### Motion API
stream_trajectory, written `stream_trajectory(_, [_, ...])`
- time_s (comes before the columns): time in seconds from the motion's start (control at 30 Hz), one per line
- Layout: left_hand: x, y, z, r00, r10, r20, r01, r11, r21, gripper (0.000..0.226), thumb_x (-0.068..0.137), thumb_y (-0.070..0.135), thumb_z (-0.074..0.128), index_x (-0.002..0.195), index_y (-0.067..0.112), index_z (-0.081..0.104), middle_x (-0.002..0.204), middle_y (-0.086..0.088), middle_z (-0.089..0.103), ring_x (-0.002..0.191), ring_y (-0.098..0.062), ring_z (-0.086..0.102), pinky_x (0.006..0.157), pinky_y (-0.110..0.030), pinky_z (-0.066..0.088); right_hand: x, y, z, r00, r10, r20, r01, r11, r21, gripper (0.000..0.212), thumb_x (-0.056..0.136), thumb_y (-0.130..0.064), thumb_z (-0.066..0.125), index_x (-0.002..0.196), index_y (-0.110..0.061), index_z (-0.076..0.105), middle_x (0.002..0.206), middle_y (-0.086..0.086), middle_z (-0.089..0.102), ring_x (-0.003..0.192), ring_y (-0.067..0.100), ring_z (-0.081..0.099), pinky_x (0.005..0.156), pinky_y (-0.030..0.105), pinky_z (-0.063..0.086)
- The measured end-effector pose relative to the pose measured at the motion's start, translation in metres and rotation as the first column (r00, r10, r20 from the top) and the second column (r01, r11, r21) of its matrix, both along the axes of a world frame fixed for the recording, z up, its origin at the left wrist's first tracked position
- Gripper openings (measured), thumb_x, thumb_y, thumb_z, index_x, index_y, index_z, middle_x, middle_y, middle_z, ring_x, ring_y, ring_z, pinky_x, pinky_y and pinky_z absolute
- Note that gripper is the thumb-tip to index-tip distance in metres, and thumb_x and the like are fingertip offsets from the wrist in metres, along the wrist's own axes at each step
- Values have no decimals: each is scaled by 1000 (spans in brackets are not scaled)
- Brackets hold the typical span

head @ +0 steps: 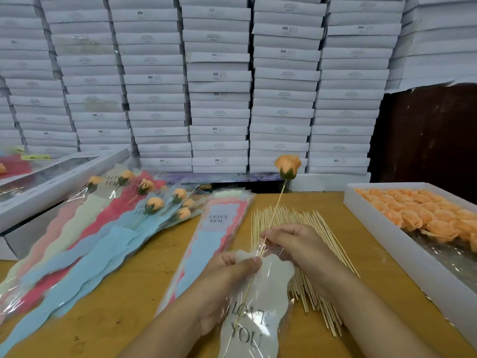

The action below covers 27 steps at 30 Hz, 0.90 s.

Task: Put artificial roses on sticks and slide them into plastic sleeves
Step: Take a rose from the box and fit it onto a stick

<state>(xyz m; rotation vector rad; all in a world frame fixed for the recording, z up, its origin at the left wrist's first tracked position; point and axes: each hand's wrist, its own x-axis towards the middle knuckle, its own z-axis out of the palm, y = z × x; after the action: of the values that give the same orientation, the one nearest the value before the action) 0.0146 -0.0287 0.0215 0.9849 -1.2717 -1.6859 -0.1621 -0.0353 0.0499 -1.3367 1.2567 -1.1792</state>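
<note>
Upright, thin wooden stick [273, 218] entering glossy sleeve [260, 301].

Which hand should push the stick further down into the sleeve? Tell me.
Right. The right hand already pinches the stick above the sleeve mouth, while the left hand holds that sleeve.

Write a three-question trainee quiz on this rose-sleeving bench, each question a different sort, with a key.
1. True or false: the orange artificial rose on the thin wooden stick is already fully inside the clear plastic "LOVE YOU" sleeve.
2. Which hand pinches the stick above the sleeve mouth? A. left hand B. right hand
3. Fill in: loose rose heads wait in the white shallow cardboard tray on the bench's ____ side.

Key: 1 false, only the stick's lower end is in; 2 B; 3 right.
</note>
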Motion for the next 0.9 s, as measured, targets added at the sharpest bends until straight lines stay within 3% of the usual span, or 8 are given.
stream_trajectory(0.1, [-2,3,-1,999,-32,-28,32,999,20,15,89,14,71,76,9,77,90,-23,74,71,-28,71,66,-33,60,-2,-3,-1,985,-81,153,87,996,-36,9,93,-17,66,102,-18,70,83,9,77,62,14,70,52,20,52])
stream_trajectory(0.2, [-4,7,-1,999,-43,-12,43,999,27,15,85,16,74,85,1,76,91,-26,72,71,-29,70,68,-33,58,-5,-6,-3,972,-139,191,156,985,-75,26,90,-12,70,112,-21,60,83,4,78,62,11,70,54,16,50])
stream_trajectory(0.3, [-4,9,-1,997,-75,0,75,996,41,25,87,16,74,97,-6,73,98,-27,71,76,-29,69,73,-34,57,-3,-6,-4,973,-149,177,165,983,-78,34,82,-9,76,110,-21,62,82,3,78,62,9,68,59,19,51])
stream_trajectory(0.43, [-5,9,-2,995,-96,19,96,995,28,17,86,14,72,69,14,78,86,-17,75,72,-23,72,68,-30,58,-1,-4,-5,981,-101,167,116,990,-79,31,81,-7,77,109,-18,66,85,7,77,64,10,68,65,23,53])
stream_trajectory(0.53, [-5,8,-2,997,-83,2,83,996,28,11,79,14,75,69,11,76,81,-19,74,64,-23,71,59,-27,57,-2,-4,-6,987,-39,155,50,997,-67,31,83,-4,73,112,-16,66,87,12,77,65,11,67,63,24,52])
stream_trajectory(0.63, [-5,8,-2,997,-75,-5,75,997,20,12,79,13,76,67,11,75,77,-18,73,58,-20,70,52,-24,54,-3,-6,-7,988,-35,148,48,996,-80,38,87,-1,68,116,-23,60,90,3,78,71,12,70,67,26,54])
stream_trajectory(0.77, [-6,9,-3,995,-93,42,93,995,-22,13,79,18,80,68,13,74,76,-13,73,60,-17,67,56,-24,52,-3,-10,-9,977,-99,187,128,980,-150,46,87,2,65,117,-33,59,106,-6,75,89,20,73,69,30,52])
stream_trajectory(0.9, [-4,10,-3,994,-107,35,108,994,-24,19,80,20,81,87,3,75,93,-24,73,76,-29,68,70,-31,55,-5,-11,-9,966,-80,247,122,979,-161,34,90,-1,63,112,-26,68,114,-8,71,95,19,71,64,24,52])
